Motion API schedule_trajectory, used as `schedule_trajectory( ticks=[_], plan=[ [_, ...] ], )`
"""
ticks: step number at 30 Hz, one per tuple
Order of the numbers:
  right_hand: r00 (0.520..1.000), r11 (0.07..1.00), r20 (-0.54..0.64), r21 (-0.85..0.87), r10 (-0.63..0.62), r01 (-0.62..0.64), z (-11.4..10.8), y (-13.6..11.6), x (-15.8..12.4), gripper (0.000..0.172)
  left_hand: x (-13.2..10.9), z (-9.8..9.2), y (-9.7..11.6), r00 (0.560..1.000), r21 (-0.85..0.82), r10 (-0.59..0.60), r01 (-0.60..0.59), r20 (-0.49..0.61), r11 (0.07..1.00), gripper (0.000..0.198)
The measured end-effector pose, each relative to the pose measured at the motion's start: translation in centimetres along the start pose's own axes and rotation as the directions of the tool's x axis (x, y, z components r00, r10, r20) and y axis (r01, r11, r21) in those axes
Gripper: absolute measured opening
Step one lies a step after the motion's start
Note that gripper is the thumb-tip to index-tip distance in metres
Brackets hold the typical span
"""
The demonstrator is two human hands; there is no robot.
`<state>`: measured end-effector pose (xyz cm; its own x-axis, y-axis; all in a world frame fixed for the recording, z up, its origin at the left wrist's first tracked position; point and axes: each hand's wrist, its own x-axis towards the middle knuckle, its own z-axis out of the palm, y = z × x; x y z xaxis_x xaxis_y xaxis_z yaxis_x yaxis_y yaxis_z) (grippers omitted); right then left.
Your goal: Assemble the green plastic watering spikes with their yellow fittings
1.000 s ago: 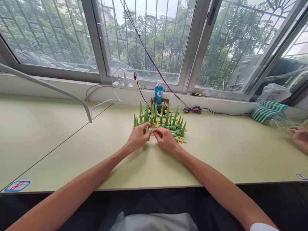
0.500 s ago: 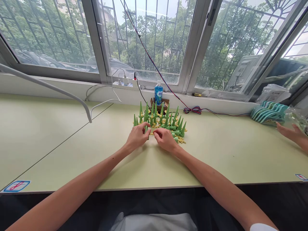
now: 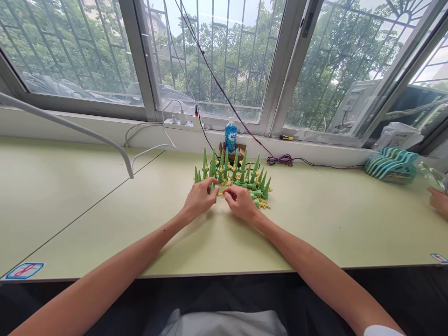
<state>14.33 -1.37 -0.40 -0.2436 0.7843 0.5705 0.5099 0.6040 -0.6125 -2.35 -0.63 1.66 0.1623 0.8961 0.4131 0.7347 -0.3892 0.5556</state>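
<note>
Between thumb and fingers, my left hand (image 3: 202, 196) grips a green cone-shaped piece (image 3: 213, 188), partly hidden by the fingers. My right hand (image 3: 240, 200) is closed in a pinch on a small yellow peg (image 3: 221, 194), whose end points toward the green piece. Whether peg and cone touch I cannot tell. Just beyond both hands stand several upright green cones (image 3: 242, 168) with small yellow parts stuck on them. Loose yellow pegs (image 3: 264, 204) and short green pieces (image 3: 251, 185) lie to the right of my right hand.
A blue bottle (image 3: 230, 136) stands behind the cones by a brown cardboard box (image 3: 241, 148). Coiled cable (image 3: 280, 160) lies near the sill. Teal hangers (image 3: 391, 165) are at the right, near another person's hand (image 3: 438, 200). A white cable (image 3: 105, 136) arches over the left side.
My hands have barely moved and keep their grips. At the far right, the other person's hand has drawn back to the right, away from the teal hangers, with the clear plastic.
</note>
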Motion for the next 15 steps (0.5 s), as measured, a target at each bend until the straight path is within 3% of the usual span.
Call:
schedule_trajectory(
  ticks=[15],
  plan=[
    [1.000, 1.000, 0.007, -0.003, -0.014, 0.014, 0.01, 0.01, -0.06, 0.022, 0.02, -0.04, 0.01, 1.000, -0.014, 0.003, -0.003, 0.007, 1.000, 0.024]
  ],
)
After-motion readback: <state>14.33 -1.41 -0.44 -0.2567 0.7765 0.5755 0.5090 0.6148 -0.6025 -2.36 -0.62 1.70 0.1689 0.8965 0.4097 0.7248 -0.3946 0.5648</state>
